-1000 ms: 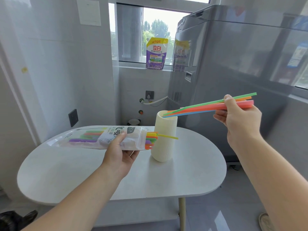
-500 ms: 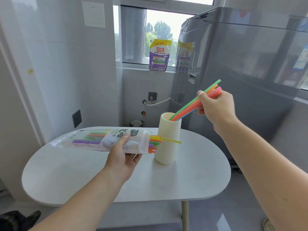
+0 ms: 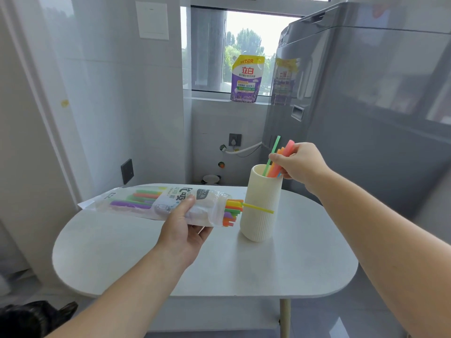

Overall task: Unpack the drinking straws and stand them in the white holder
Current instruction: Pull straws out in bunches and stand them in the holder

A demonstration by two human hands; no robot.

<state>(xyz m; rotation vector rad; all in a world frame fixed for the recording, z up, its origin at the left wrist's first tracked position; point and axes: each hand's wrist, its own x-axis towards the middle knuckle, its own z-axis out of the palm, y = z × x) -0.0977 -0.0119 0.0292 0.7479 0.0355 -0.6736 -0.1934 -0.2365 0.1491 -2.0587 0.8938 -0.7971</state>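
Fingers (image 3: 286, 165) of right hand (image 3: 299, 163) pinched round a small bunch of straws (image 3: 277, 164), lower ends already inside white holder (image 3: 262, 203), tops leaning toward 1 o'clock. Stood upright on white table (image 3: 170, 269), right of centre. Left hand (image 3: 183, 230) clamped on plastic straw packet (image 3: 161, 206), held level above the tabletop at 9 o'clock from the holder, open end toward it. Coloured straw tips (image 3: 233, 212) poked out just beside the ribbed wall; one thin yellow straw (image 3: 258, 208) crossed in front.
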